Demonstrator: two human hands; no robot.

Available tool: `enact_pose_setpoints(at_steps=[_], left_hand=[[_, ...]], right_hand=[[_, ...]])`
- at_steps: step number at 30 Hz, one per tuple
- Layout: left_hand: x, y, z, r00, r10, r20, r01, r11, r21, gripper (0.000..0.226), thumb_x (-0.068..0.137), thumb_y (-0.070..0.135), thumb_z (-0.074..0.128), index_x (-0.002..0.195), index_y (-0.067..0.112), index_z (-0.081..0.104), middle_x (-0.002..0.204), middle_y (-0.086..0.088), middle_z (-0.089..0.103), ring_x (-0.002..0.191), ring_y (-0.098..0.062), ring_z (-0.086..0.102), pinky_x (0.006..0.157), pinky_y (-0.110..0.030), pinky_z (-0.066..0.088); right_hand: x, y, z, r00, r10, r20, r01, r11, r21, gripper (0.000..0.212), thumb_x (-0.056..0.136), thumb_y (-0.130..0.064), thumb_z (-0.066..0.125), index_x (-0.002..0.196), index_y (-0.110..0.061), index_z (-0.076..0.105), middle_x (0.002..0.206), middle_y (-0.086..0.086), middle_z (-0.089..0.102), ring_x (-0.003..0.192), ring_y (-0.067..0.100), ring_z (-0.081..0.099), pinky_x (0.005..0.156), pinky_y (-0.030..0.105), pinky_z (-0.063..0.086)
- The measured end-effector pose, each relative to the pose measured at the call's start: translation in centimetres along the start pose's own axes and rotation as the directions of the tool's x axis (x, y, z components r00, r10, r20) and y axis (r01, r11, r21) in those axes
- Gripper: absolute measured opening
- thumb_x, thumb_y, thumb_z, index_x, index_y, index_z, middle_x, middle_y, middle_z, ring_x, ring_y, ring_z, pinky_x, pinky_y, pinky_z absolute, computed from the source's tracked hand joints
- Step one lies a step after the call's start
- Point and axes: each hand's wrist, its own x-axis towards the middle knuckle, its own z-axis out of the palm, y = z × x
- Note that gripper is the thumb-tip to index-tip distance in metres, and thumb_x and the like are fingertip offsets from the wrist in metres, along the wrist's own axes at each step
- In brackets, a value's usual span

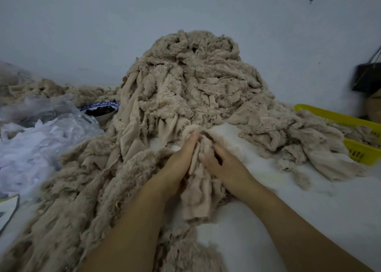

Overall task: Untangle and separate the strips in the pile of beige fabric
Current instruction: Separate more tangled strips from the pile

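A tall pile of tangled beige fabric strips (193,81) rises against the wall at the centre. Between my hands lies a bunch of beige strips (199,191) that trails toward me over the white surface. My left hand (179,162) lies along the bunch's left side with its fingers stretched forward against the cloth. My right hand (222,162) holds the bunch from the right, fingers curled into the fabric. A long spread of beige strips (86,189) runs down the left side.
A yellow plastic basket (350,123) with beige strips stands at the right. A blue-rimmed bowl of dark pieces (101,110) sits left of the pile beside clear plastic bags and white scraps (35,139). A dark bag (367,77) hangs at the far right.
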Motion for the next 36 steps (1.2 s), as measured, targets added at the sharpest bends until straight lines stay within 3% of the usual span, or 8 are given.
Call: enact_pose_setpoints(at_steps=[4, 8, 11, 15, 22, 28, 32, 36], left_hand=[[0.4, -0.6, 0.1, 1.0, 0.009, -0.025, -0.007, 0.998, 0.063, 0.071, 0.062, 0.092, 0.044, 0.088, 0.037, 0.079, 0.097, 0.001, 0.077, 0.1, -0.014, 0.071, 0.101, -0.039, 0.05], [0.9, -0.8, -0.6, 0.971, 0.073, -0.227, -0.035, 0.985, 0.166, 0.055, 0.084, 0.077, 0.04, 0.071, 0.039, 0.077, 0.079, 0.007, 0.076, 0.087, -0.014, 0.07, 0.087, -0.033, 0.053], [1.7, -0.2, -1.7, 0.91, 0.004, -0.414, -0.089, 0.979, -0.186, 0.064, 0.102, 0.049, 0.039, 0.057, 0.018, 0.073, 0.058, 0.003, 0.07, 0.065, -0.015, 0.065, 0.066, -0.026, 0.052], [1.7, 0.5, -3.7, 0.933, -0.088, -0.348, -0.218, 0.63, -0.745, 0.035, 0.102, 0.029, 0.049, 0.074, 0.013, 0.063, 0.058, 0.004, 0.062, 0.045, -0.006, 0.058, 0.043, -0.019, 0.05], [1.5, 0.5, -3.4, 0.982, 0.079, -0.171, -0.182, 0.622, -0.762, 0.058, 0.102, 0.053, 0.031, 0.067, 0.015, 0.058, 0.052, 0.002, 0.041, 0.032, -0.007, 0.029, 0.029, -0.016, 0.021], [1.8, 0.3, -4.4, 0.857, -0.063, -0.512, -0.448, 0.401, -0.799, 0.042, 0.103, 0.037, 0.035, 0.11, 0.014, 0.07, 0.103, -0.005, 0.072, 0.088, -0.017, 0.07, 0.064, -0.027, 0.057], [1.9, 0.0, -4.3, 0.863, -0.001, -0.505, -0.472, 0.354, -0.807, 0.042, 0.104, 0.031, 0.031, 0.124, 0.021, 0.067, 0.126, -0.011, 0.066, 0.116, -0.031, 0.062, 0.09, -0.049, 0.055], [1.8, -0.1, -4.7, 0.863, 0.043, -0.504, -0.493, 0.292, -0.819, 0.037, 0.099, 0.027, 0.044, 0.128, 0.018, 0.066, 0.127, -0.011, 0.067, 0.118, -0.031, 0.063, 0.106, -0.048, 0.046]], right_hand=[[-0.1, 0.2, -0.2, 0.998, -0.057, 0.0, 0.056, 0.991, -0.119, 0.024, 0.101, -0.036, 0.053, 0.087, -0.055, 0.058, 0.084, -0.032, 0.064, 0.081, -0.015, 0.058, 0.063, 0.003, 0.041], [0.1, 0.3, -0.6, 0.993, -0.009, -0.114, 0.0, 0.997, -0.075, 0.034, 0.103, -0.029, 0.051, 0.069, -0.034, 0.057, 0.064, -0.028, 0.06, 0.059, -0.011, 0.054, 0.054, 0.006, 0.038], [0.7, 0.3, -1.9, 0.921, 0.254, -0.295, -0.163, 0.94, 0.301, 0.02, 0.1, -0.029, 0.05, 0.088, -0.022, 0.065, 0.081, -0.013, 0.072, 0.078, 0.004, 0.067, 0.07, 0.019, 0.051], [0.8, 0.3, -3.7, 0.827, 0.48, -0.293, -0.197, 0.735, 0.649, 0.016, 0.096, -0.024, 0.048, 0.084, -0.017, 0.056, 0.071, 0.001, 0.059, 0.056, 0.012, 0.055, 0.055, 0.024, 0.042], [0.4, -0.8, -3.0, 0.88, 0.436, -0.189, -0.155, 0.64, 0.753, 0.05, 0.096, -0.039, 0.054, 0.054, -0.02, 0.072, 0.05, -0.005, 0.056, 0.041, 0.007, 0.053, 0.043, 0.016, 0.044], [0.4, -0.6, -3.8, 0.801, 0.49, -0.343, -0.095, 0.67, 0.737, 0.032, 0.101, -0.037, 0.049, 0.082, -0.015, 0.062, 0.067, 0.001, 0.061, 0.05, 0.013, 0.057, 0.05, 0.025, 0.046], [0.3, -0.5, -3.7, 0.753, 0.523, -0.398, -0.014, 0.617, 0.787, 0.038, 0.102, -0.029, 0.048, 0.067, -0.016, 0.052, 0.047, -0.005, 0.051, 0.034, 0.008, 0.048, 0.036, 0.017, 0.038], [0.4, -0.1, -3.9, 0.685, 0.548, -0.479, 0.029, 0.637, 0.77, 0.037, 0.102, -0.03, 0.048, 0.065, -0.021, 0.05, 0.057, -0.005, 0.053, 0.048, 0.012, 0.053, 0.049, 0.022, 0.044]])
